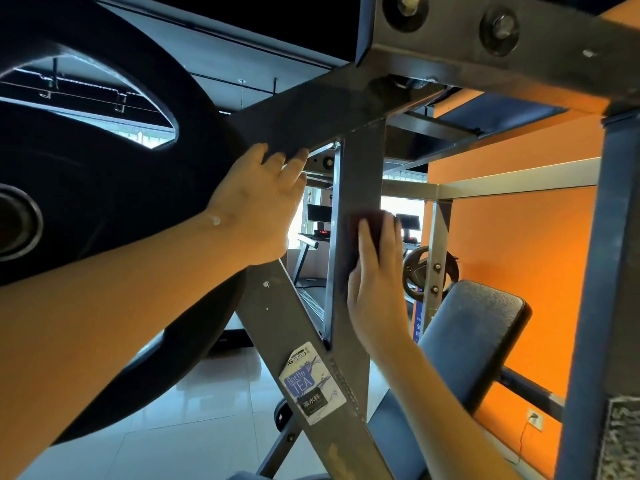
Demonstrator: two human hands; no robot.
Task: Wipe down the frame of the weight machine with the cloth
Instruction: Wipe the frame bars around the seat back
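The weight machine's grey steel frame (363, 168) fills the middle of the view, with an upright post, a slanted beam above and a diagonal strut below. A dark red cloth (369, 218) lies flat against the upright post. My right hand (375, 282) presses it there with straight fingers, most of the cloth hidden under the palm. My left hand (263, 206) reaches up to the slanted beam, its fingertips curled over the beam's lower edge.
A large black weight plate (104, 202) hangs close on the left. A dark padded seat back (474, 334) stands at the lower right before an orange wall (519, 254). A sticker (311, 382) sits on the diagonal strut. Treadmills stand beyond on the glossy tiled floor.
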